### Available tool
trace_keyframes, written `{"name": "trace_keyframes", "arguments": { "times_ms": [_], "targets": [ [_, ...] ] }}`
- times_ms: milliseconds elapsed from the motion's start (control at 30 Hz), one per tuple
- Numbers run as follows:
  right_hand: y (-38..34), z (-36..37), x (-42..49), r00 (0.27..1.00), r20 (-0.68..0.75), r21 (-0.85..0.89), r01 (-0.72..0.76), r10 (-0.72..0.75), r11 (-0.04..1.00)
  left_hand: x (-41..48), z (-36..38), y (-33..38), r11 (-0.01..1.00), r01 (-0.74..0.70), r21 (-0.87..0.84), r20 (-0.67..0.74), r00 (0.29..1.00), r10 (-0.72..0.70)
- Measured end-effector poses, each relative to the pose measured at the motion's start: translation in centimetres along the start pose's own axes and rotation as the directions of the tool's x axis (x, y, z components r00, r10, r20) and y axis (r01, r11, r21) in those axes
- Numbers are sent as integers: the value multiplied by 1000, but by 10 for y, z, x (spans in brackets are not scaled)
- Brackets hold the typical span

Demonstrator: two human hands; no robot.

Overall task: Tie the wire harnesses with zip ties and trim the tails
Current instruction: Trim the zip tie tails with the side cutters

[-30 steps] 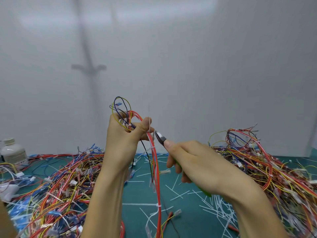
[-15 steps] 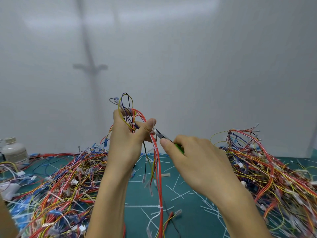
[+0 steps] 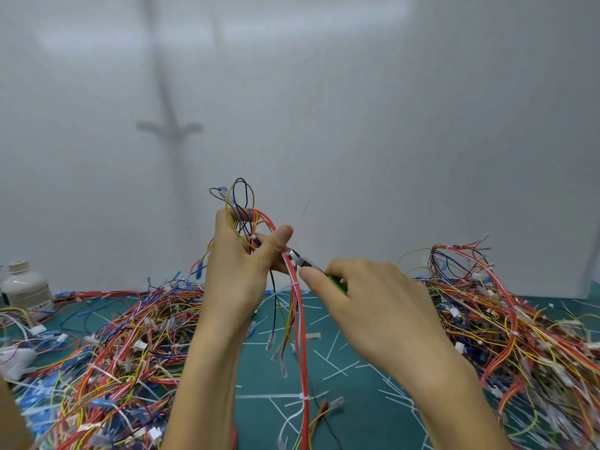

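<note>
My left hand [image 3: 242,274] holds a wire harness [image 3: 300,336] of red, yellow, blue and black wires up above the table, thumb pressed against the bundle. White zip ties [image 3: 294,284] ring the red wires below the thumb and lower down. My right hand [image 3: 373,303] grips green-handled cutters [image 3: 324,276]. Their metal jaws touch the bundle just under my left thumb. A thin zip-tie tail [image 3: 305,211] sticks up above the jaws.
Large tangles of coloured harnesses lie at the left [image 3: 107,352] and right [image 3: 513,326] on the green mat [image 3: 350,401]. Several trimmed white tie tails [image 3: 337,371] litter the mat. A white bottle [image 3: 24,287] stands at the far left by the wall.
Both hands have risen slightly and moved closer together. The cutters' jaws have moved left and now reach the bundle under my left thumb.
</note>
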State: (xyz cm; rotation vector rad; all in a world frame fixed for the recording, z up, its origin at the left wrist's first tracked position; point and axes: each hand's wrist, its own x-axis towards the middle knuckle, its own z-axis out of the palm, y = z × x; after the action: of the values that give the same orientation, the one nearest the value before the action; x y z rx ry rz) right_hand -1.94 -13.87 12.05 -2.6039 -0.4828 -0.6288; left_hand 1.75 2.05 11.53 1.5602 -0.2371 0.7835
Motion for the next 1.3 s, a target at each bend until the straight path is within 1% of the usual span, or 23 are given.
{"name": "trace_keyframes", "arguments": {
  "times_ms": [200, 333, 433, 467, 533, 567, 600, 633, 700, 767, 833, 900, 1067, 1167, 1300],
  "targets": [
    [3, 0, 1, 1000, 30, 55, -4, 2, 999, 1, -1, -2, 1000, 22, -10, -3, 1000, -22],
    [4, -2, 1, 998, 60, 135, -8, 0, 991, 1, -1, -1, 999, 32, 1, 3, 999, -32],
    [4, -4, 1, 997, 75, 203, -34, 19, 979, 1, -3, -2, 1000, 25, 4, -22, 999, -25],
    [4, -5, 1, 994, 104, 260, -57, 30, 964, 1, -4, -2, 1000, 15, 6, -33, 999, -15],
    [6, -8, 1, 974, 222, 437, -132, 36, 890, 1, -5, -4, 1000, -4, 7, -68, 998, 4],
    [5, -11, 1, 956, 293, 497, -169, 19, 851, 1, -7, -4, 1000, -6, 13, -95, 995, 7],
    [5, -14, 0, 939, 344, 505, -176, -10, 845, 1, -8, -4, 1000, 0, 28, -127, 992, 3],
    [5, -15, -2, 929, 370, 471, -155, -35, 869, 1, -9, -4, 999, 11, 48, -157, 988, -4],
    [4, -16, -6, 926, 373, 354, -88, -55, 931, -1, -10, -2, 994, 28, 105, -209, 978, -5],
    [3, -16, -10, 930, 365, 233, -44, -45, 971, -3, -8, 1, 976, 12, 219, -265, 963, 47],
    [1, -14, -11, 929, 367, 164, -30, -33, 986, -6, -5, 6, 936, -19, 352, -299, 945, 131],
    [-3, -11, -11, 935, 355, 143, -32, -21, 989, -10, -1, 11, 903, -47, 426, -304, 933, 193],
    [-16, -3, -12, 961, 275, 84, -39, 14, 996, -14, 5, 17, 845, -75, 530, -306, 912, 273],
    [-19, 0, -10, 961, 272, 104, -78, 47, 992, -16, 8, 19, 804, -99, 587, -294, 899, 325],
    [-18, 2, -10, 964, 259, 130, -98, 61, 987, -15, 8, 19, 774, -86, 628, -294, 894, 338]
  ]
}}
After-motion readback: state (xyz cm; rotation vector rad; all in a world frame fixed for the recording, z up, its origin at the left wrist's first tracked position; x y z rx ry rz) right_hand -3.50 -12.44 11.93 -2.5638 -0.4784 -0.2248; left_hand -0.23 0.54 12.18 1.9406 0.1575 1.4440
